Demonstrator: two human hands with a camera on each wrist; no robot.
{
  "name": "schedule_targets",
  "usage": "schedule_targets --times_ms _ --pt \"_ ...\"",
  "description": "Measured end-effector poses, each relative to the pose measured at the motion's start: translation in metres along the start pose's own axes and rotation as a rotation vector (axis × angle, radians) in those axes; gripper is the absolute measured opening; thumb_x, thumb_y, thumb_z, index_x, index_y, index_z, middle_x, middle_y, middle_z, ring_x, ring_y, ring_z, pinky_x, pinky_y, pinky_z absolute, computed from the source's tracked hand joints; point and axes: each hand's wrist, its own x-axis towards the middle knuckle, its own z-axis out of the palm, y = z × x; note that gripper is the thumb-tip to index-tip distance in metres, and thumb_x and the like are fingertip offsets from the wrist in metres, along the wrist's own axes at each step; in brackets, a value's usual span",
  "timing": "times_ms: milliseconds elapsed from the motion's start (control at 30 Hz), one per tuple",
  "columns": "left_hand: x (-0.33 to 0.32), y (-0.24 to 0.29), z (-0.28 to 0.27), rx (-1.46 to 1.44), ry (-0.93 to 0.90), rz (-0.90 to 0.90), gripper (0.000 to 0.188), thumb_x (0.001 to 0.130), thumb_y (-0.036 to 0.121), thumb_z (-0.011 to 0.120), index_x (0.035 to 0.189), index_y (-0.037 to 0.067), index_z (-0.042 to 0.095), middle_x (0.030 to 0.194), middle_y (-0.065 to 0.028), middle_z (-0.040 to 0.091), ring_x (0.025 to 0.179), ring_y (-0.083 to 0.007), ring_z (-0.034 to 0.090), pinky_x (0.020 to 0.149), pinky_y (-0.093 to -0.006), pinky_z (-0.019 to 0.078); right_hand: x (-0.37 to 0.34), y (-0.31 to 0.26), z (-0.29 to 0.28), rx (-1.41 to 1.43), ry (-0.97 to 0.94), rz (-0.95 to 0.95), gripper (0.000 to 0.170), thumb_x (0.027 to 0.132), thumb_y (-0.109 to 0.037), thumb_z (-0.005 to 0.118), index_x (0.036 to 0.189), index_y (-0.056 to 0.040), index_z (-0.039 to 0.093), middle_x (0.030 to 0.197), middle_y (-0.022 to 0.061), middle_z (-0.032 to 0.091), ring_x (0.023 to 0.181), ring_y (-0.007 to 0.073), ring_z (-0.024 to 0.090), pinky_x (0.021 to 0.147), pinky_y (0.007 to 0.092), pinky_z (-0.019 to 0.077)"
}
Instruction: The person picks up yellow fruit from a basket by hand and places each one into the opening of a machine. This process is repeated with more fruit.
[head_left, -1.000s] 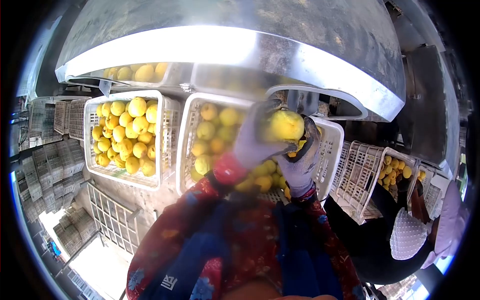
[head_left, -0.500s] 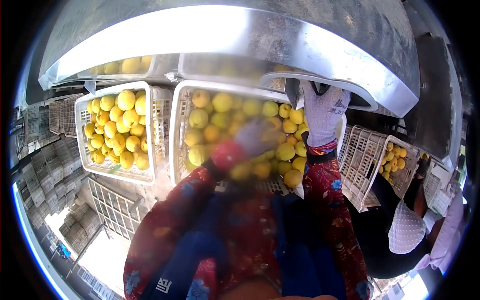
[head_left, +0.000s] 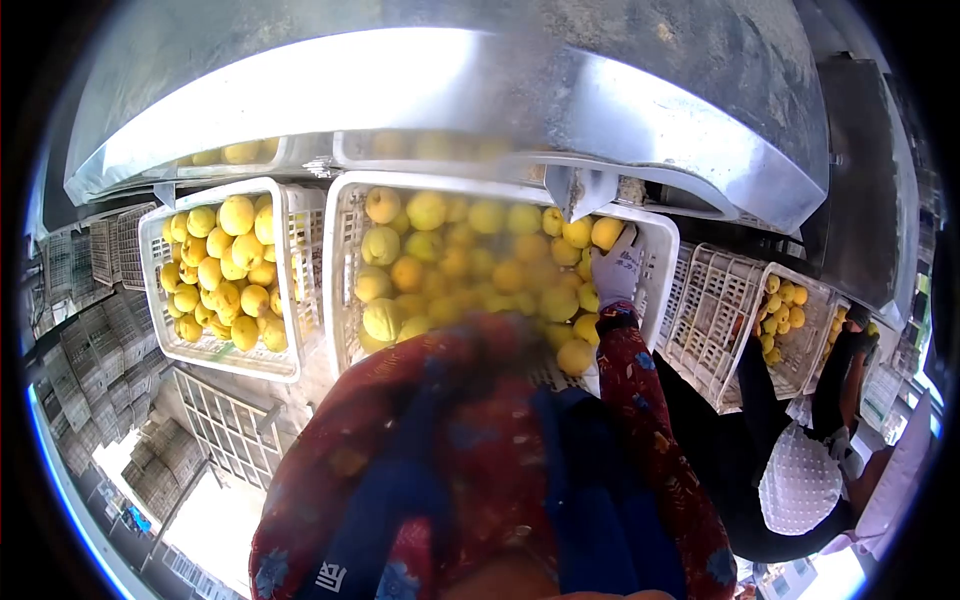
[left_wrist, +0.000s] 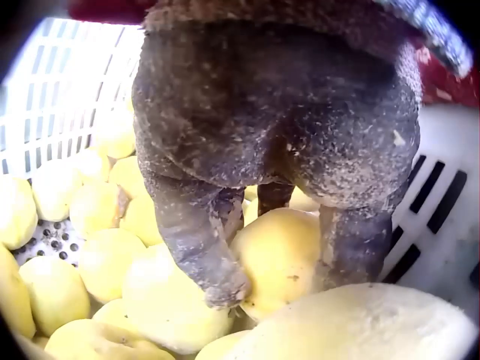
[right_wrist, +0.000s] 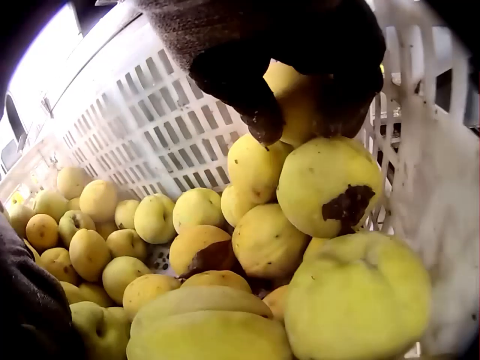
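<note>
Yellow fruits (head_left: 380, 245) fill a white crate (head_left: 341, 270). At its right end my gloved right hand (head_left: 617, 268) grips a yellow fruit (head_left: 607, 233); the right wrist view shows that hand (right_wrist: 277, 45) with dark fingers around the fruit (right_wrist: 296, 101), above a fruit with a dark rotten patch (right_wrist: 322, 184). Blur and a sleeve hide my left hand in the head view. In the left wrist view the left hand (left_wrist: 277, 112), palm side dark, pinches a yellow fruit (left_wrist: 279, 255) from above among others, with a larger pale fruit (left_wrist: 367, 326) close in front.
A metal machine edge (head_left: 400, 80) runs behind the crate, with a pointed metal chute (head_left: 580, 190) over its back right. Another fruit crate (head_left: 285, 365) stands at left, a metal grid frame (head_left: 230, 425) below it. At right, a person in a white dotted covering (head_left: 800, 480) is beside more crates (head_left: 715, 330).
The large fruit between both hands is gone from them. My right hand went up to the machine opening, then came down to a fruit in the crate. My left hand moved down among the fruits.
</note>
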Motion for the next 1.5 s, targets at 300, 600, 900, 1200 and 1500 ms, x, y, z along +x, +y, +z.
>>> schedule_targets --times_ms 300,600,900,1200,1500 --pt "-0.087 0.038 -0.182 -0.925 0.542 -0.214 0.076 0.08 0.009 0.08 0.145 0.003 0.042 0.134 -0.0086 0.054 0.115 -0.0175 0.057 0.099 -0.0325 0.0508 -0.052 -0.048 -0.125 1.57 -0.389 0.25 0.072 0.088 -0.003 0.067 0.151 -0.0046 0.032 0.149 0.0169 0.039 0.102 0.0146 0.055 0.077 0.0252 0.0512" --pt "-0.11 0.099 -0.22 -1.407 0.768 -0.005 0.075 0.079 0.007 0.078 0.144 0.0 0.041 0.129 -0.0105 0.058 0.113 -0.019 0.06 0.086 -0.0319 0.0569 -0.059 -0.075 -0.168 1.3 -0.238 -0.153 0.097 0.073 0.004 0.076 0.154 -0.0027 0.023 0.145 0.0123 0.043 0.129 0.0221 0.048 0.102 0.0334 0.0453" --pt "-0.112 0.099 -0.22 -1.236 0.787 -0.054 0.071 0.08 0.005 0.076 0.143 0.002 0.044 0.131 -0.012 0.058 0.11 -0.0183 0.062 0.089 -0.0328 0.0564 -0.047 -0.121 -0.198 1.167 -0.029 -0.132 0.088 0.077 -0.013 0.081 0.149 -0.0014 0.032 0.136 0.0165 0.048 0.126 0.0285 0.05 0.104 0.0422 0.0451" --pt "-0.119 0.094 -0.237 -1.234 0.943 -0.085 0.077 0.077 0.001 0.069 0.148 -0.001 0.038 0.14 -0.0098 0.049 0.118 -0.0162 0.054 0.091 -0.0293 0.0522 -0.017 -0.142 -0.176 0.995 0.209 -0.154 0.071 0.084 -0.017 0.076 0.141 0.0063 0.038 0.127 0.0241 0.053 0.115 0.036 0.058 0.098 0.0418 0.0477" --pt "-0.123 0.115 -0.257 -1.259 1.01 -0.04 0.086 0.074 0.001 0.071 0.151 0.001 0.034 0.145 -0.0106 0.046 0.126 -0.0176 0.05 0.097 -0.0293 0.0492 0.043 -0.134 -0.162 0.8 0.362 -0.107 0.063 0.087 -0.031 0.076 0.129 0.0068 0.048 0.118 0.026 0.059 0.102 0.0358 0.063 0.082 0.0441 0.0538"
